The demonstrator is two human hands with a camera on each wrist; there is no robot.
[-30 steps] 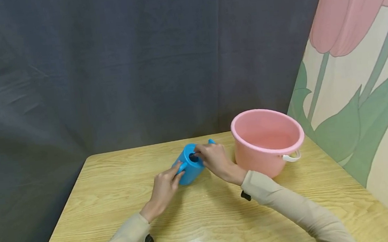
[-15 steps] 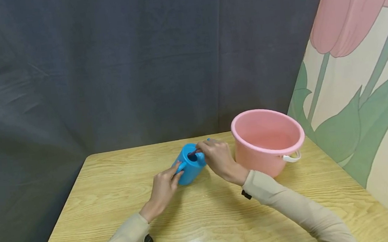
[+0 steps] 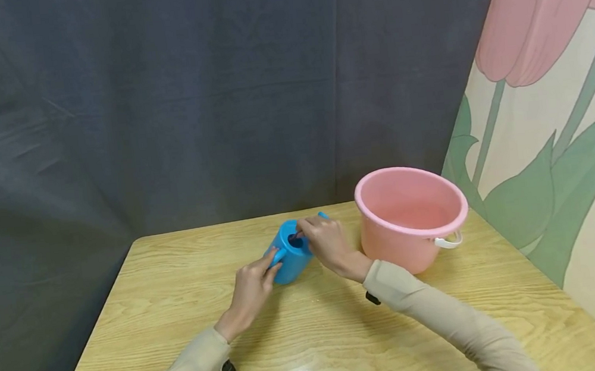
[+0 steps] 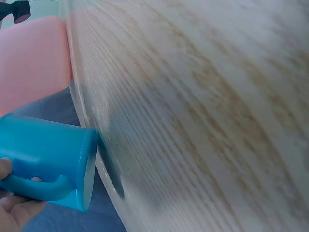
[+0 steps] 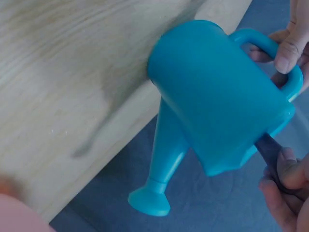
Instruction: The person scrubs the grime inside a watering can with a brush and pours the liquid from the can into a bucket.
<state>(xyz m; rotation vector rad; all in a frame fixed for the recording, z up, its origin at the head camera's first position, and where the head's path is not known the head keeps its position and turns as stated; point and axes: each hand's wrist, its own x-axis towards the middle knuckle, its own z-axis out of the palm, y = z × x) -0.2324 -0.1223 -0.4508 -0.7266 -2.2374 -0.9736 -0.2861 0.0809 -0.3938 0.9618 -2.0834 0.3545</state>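
A blue watering can leans slightly over the wooden table, left of the pink bucket. My left hand grips its loop handle. At the top opening, my right hand pinches a dark, slim handle between thumb and fingers. The far end of that handle goes into the can and is hidden, so its kind cannot be told. In the right wrist view the spout ends in a round sprinkler head. Whether the can's base touches the table is unclear.
Just right of my right hand stands a pink bucket with a white handle. The table ends at a dark curtain behind. A wall painted with tulips borders the right side.
My right hand has shifted slightly up and right, then back left toward the opening, carrying the dark handle. The left hand and watering can hold almost the same place.
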